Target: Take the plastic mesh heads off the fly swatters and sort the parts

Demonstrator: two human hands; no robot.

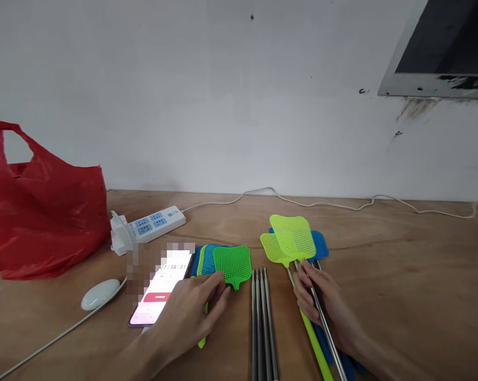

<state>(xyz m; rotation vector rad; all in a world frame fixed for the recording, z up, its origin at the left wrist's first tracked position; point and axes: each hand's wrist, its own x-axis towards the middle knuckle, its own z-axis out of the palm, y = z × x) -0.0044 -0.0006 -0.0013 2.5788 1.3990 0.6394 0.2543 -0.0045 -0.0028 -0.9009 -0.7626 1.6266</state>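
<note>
Wooden table (401, 275), lower half of the frame, against a white wall. Left hand (191, 315), lower centre-left — fingers curled together, resting on the fanned stack of swatter heads (226, 262), green on top with blue and yellow-green beneath. Right hand (326, 307), lower centre-right — fingers closed around a metal rod (322, 312) that runs up to the assembled swatters (292, 241), a yellow-green pair over blue ones, their handles passing under the palm. Between the hands: four bare metal rods (262, 317), laid side by side, untouched. Just left of the left hand: lit phone (161, 293), partly blurred. Further left: white oval object (100, 293) on a cable, power strip (149, 226), red plastic bag (40, 211). Upper right: dark framed panel (441, 47).
</note>
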